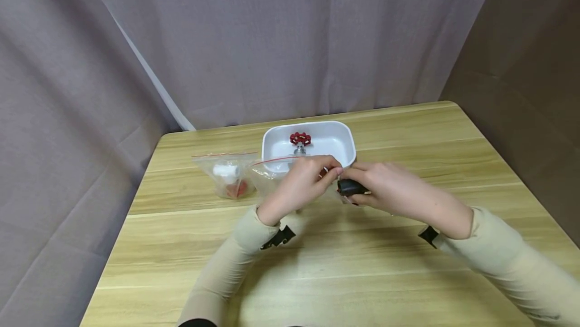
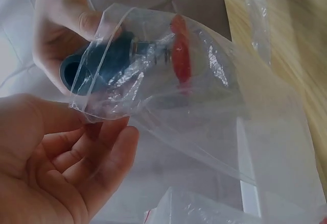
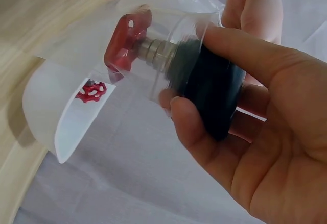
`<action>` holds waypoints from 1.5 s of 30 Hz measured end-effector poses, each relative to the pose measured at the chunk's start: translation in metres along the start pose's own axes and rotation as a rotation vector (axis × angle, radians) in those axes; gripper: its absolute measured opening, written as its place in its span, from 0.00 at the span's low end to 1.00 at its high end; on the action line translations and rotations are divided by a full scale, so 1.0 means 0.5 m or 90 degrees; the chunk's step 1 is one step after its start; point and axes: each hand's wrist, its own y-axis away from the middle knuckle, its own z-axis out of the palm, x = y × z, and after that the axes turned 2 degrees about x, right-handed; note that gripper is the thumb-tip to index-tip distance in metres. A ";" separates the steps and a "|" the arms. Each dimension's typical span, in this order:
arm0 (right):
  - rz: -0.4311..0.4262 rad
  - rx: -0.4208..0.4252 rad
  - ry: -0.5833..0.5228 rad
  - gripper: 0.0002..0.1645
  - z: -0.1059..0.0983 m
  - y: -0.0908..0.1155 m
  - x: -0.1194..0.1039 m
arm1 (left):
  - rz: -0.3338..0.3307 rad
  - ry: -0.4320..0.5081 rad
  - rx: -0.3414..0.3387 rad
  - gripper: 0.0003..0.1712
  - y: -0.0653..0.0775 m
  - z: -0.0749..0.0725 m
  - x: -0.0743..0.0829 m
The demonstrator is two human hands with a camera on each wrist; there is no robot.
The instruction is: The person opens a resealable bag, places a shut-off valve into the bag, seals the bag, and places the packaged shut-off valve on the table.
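Note:
My right hand (image 1: 389,186) grips a valve (image 3: 212,89) by its dark green body. The valve's red handwheel (image 3: 122,45) and metal stem sit inside a clear zip bag (image 2: 219,127), while the body's open end shows at the bag's mouth in the left wrist view. My left hand (image 1: 303,181) pinches the edge of the bag's mouth between thumb and fingers, right beside the valve. In the head view, most of the handwheel is hidden behind the hands.
A white tray (image 1: 267,141) stands just behind the hands, with another red-wheeled valve (image 1: 300,141) in it. To the left, a second zip bag (image 1: 217,186) holds a white and red part. Grey curtains (image 1: 281,40) hang behind the wooden table (image 1: 181,246).

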 end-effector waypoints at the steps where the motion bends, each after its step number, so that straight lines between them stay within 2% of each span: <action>1: 0.001 0.000 -0.005 0.21 0.001 0.001 0.000 | 0.001 0.000 0.002 0.09 0.000 0.001 0.000; 6: 0.011 -0.010 -0.021 0.24 0.006 0.008 0.001 | 0.009 0.012 0.008 0.09 -0.002 0.005 0.003; 11: 0.020 -0.008 -0.017 0.26 0.009 0.017 0.002 | 0.008 0.012 -0.009 0.09 -0.002 0.007 0.006; 18: 0.042 0.009 -0.001 0.28 0.009 0.029 -0.001 | 0.023 -0.033 -0.014 0.09 -0.002 0.008 0.012; 27: 0.046 0.013 0.006 0.20 0.009 0.035 -0.005 | 0.037 -0.063 -0.024 0.09 -0.003 0.012 0.018; 35: 0.080 0.006 0.025 0.20 0.009 0.041 -0.001 | 0.055 -0.059 -0.012 0.09 0.000 0.018 0.017; 42: 0.090 -0.004 0.037 0.20 0.018 0.049 0.005 | 0.059 -0.038 0.020 0.09 -0.003 0.018 0.015; 45: 0.100 -0.006 0.042 0.20 0.017 0.051 0.007 | 0.059 -0.045 0.017 0.09 -0.004 0.019 0.014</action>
